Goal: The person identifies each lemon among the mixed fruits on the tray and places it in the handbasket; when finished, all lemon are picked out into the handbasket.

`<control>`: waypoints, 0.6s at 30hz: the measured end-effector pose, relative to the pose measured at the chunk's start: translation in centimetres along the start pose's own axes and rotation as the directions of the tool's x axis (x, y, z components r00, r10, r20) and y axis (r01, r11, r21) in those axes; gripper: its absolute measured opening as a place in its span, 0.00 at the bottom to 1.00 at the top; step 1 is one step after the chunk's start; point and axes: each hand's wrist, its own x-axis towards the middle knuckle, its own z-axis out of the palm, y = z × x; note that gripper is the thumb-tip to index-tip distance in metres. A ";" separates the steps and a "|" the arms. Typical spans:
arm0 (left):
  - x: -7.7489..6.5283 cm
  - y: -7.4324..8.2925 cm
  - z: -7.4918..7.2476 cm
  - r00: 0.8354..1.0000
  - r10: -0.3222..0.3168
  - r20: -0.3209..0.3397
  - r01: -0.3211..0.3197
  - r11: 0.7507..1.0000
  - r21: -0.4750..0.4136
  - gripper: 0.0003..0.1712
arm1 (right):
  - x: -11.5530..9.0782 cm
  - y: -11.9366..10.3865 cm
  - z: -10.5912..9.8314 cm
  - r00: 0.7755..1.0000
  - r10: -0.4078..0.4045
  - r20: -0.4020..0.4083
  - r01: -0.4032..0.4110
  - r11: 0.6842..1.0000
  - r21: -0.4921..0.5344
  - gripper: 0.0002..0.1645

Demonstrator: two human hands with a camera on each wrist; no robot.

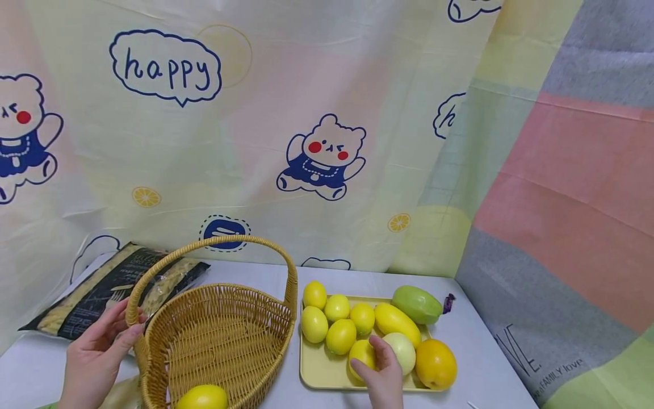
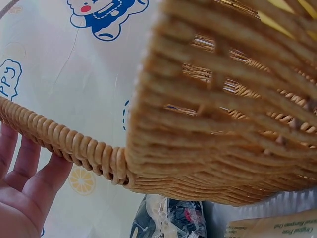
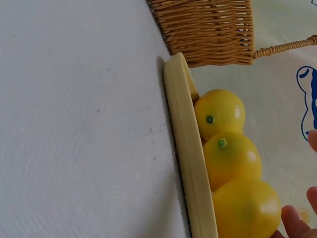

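Tan wicker makes up the basket (image 1: 230, 352), which stands on the white table (image 1: 487, 346) to the left of a pale yellow tray (image 1: 324, 375); the left hand (image 1: 99, 352) grips the foot of its handle, thumb in front, and one yellow fruit (image 1: 202, 397) lies inside, at the near end. Over the tray hovers the right hand (image 1: 384, 372), its thumb and forefinger parted about the nearest round yellow fruit (image 1: 361, 359) (whether they pinch it, I cannot tell); the two hands are well apart.

Five more round yellow fruits (image 1: 340, 337) crowd the tray's left side; to the right are a long yellow fruit (image 1: 397, 325), a pale round fruit (image 1: 401, 352), an orange (image 1: 436, 364) and a green fruit (image 1: 416, 305) at the far corner, with a purple wrapper (image 1: 448, 303) just beside it. Behind the basket lies a large black packet (image 1: 92, 304); patterned cloth (image 1: 398, 142) hangs at the back.

Only the left wrist view shows the weave from outside, with fingers (image 2: 49, 178) against the handle and a printed paper packet (image 2: 272, 228) below; only the right wrist view shows the tray's rim from the side, and green stem dots (image 3: 210, 119) on two fruits.
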 end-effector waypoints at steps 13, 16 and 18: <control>0.1 0.0 0.2 0.998 -0.051 -0.019 0.052 0.998 0.038 0.30 | -0.1 1.0 1.7 0.994 -0.059 -0.088 0.041 0.979 -0.198 0.35; 0.1 0.0 0.2 0.998 -0.055 -0.022 0.055 0.998 0.028 0.30 | -0.1 1.0 1.8 0.990 -0.084 -0.115 0.055 0.971 -0.231 0.35; 0.1 0.1 0.2 0.998 -0.060 -0.026 0.061 0.998 0.014 0.30 | -0.1 1.0 1.9 0.990 -0.084 -0.115 0.053 0.967 -0.247 0.35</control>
